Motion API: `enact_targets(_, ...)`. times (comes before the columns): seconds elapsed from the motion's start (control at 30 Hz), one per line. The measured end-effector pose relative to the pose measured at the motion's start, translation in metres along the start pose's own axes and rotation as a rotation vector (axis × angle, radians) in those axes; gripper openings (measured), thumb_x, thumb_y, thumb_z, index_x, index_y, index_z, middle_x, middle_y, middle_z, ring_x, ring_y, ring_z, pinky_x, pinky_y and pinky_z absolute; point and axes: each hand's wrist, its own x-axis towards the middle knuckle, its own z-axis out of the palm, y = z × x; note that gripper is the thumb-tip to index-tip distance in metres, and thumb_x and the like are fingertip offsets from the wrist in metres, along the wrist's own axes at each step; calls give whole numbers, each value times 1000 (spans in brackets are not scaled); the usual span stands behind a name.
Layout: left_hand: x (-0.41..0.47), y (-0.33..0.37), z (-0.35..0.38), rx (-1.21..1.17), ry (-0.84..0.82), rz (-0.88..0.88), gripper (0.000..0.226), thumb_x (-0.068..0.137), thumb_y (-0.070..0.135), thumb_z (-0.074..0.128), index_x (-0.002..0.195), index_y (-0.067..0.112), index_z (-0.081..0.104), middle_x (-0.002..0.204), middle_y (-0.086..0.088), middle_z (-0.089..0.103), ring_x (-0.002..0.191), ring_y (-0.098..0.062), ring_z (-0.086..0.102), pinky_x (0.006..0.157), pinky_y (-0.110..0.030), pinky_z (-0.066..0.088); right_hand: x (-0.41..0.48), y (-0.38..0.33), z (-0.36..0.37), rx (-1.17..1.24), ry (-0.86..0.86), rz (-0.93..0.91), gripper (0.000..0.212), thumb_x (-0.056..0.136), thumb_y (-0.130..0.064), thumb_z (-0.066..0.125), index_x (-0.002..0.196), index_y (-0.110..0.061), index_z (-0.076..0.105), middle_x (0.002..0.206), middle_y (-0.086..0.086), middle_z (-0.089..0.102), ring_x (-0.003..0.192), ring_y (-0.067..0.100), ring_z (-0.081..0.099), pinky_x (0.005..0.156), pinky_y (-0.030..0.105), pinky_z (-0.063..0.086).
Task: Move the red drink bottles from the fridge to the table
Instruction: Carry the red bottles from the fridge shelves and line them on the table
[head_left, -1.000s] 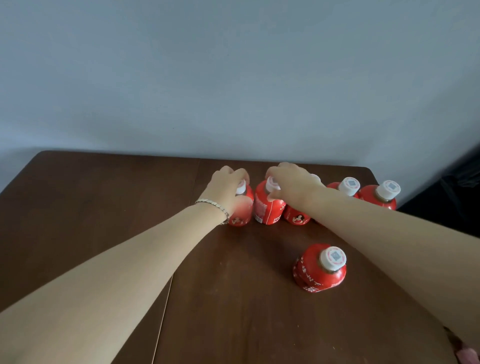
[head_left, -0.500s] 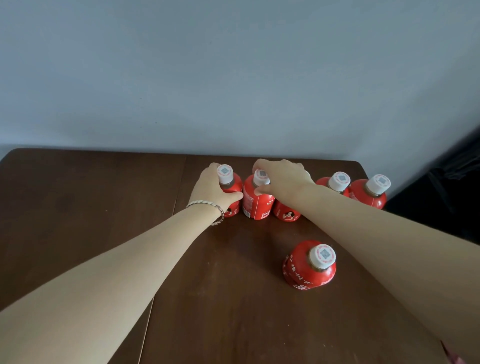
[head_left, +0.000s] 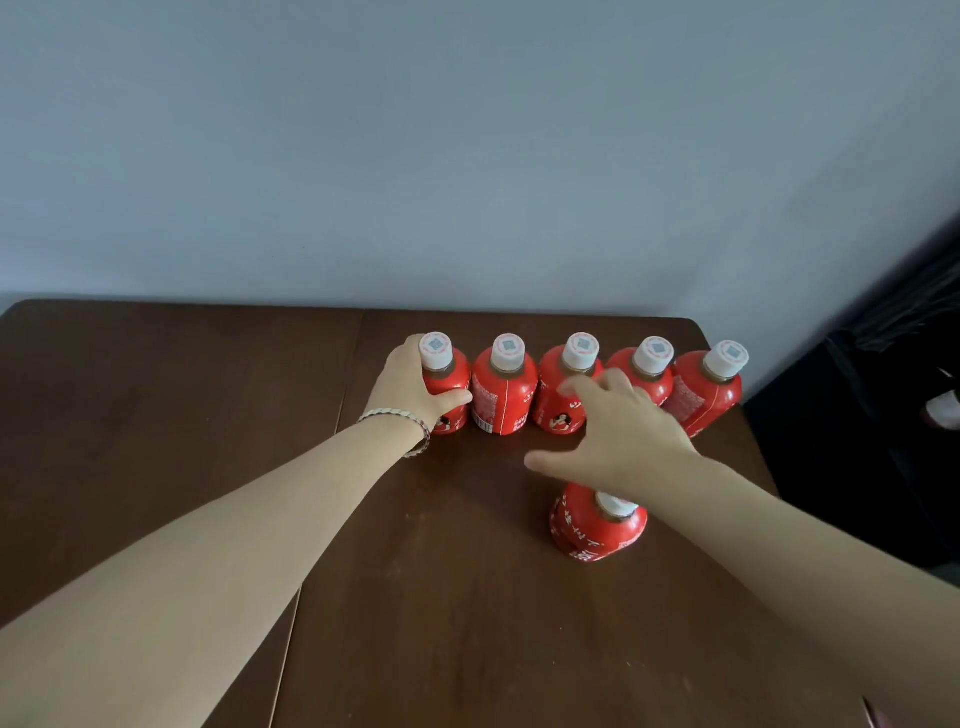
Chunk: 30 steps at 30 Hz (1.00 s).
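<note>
- Red bottles stand on the wooden table (head_left: 156, 441): five in a far row (head_left: 504, 395), a sixth bottle (head_left: 592, 530) alone, nearer us.
- Our left hand (head_left: 410, 387) wraps the leftmost bottle (head_left: 449, 382); our right hand (head_left: 623, 441) hovers spread wide, holding nothing.
- We judge much is done; the fridge is out of view, so we cannot tell what remains.
- The table is dark brown with a seam (head_left: 353, 364); a pale blue-grey wall (head_left: 467, 156) stands behind.

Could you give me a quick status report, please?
Left hand grips leftmost bottle of the back row. Right hand open, fingers spread, holding nothing, partly hiding lone front bottle. All upright on table; nothing blocking.
</note>
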Motion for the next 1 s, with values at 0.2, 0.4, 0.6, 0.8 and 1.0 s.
enact_targets(0.2, -24, 8, -1, -10, -58, -150, 91, 76, 15, 74, 147, 16, 17, 148, -12, 25, 129, -28, 41, 106, -36, 33, -21, 14, 18, 22, -294, 104, 70, 72, -45, 74, 131, -27, 42, 115, -2, 48, 107, 20, 55, 84, 33, 53)
enact_targets(0.4, -54, -11, -16, 55, -72, -194, 46, 88, 13, 56, 133, 16, 44, 135, -10, 44, 110, -25, 55, 85, -24, 40, -25, -23, 38, 267, -53, 152, 54, 74, -46, 72, 118, -22, 51, 113, -1, 58, 103, 20, 58, 76, 29, 47)
enact_targets(0.6, -75, -7, -24, -469, -216, -422, 21, 94, 36, 47, 109, 23, 54, 115, 0, 59, 98, -20, 60, 76, -39, 55, -12, -78, 63, 854, -39, 208, 58, 74, -27, 76, 123, -12, 50, 102, -6, 50, 93, 9, 50, 78, 23, 42)
enact_targets(0.8, -74, -8, -23, -527, -164, -324, 36, 85, 33, 64, 117, 21, 53, 112, -1, 58, 85, -18, 59, 76, -35, 58, -10, -81, 80, 1036, -42, 215, 37, 80, -10, 69, 115, -12, 58, 101, -2, 62, 91, 12, 56, 80, 23, 44)
enact_targets(1.0, -69, 1, -4, -496, 32, -272, 25, 78, 13, 70, 96, 24, 56, 92, 3, 61, 99, -30, 63, 88, -48, 53, -11, -65, 74, 1041, -109, 157, 40, 86, -9, 60, 125, -9, 53, 107, -1, 61, 106, 18, 60, 92, 32, 49)
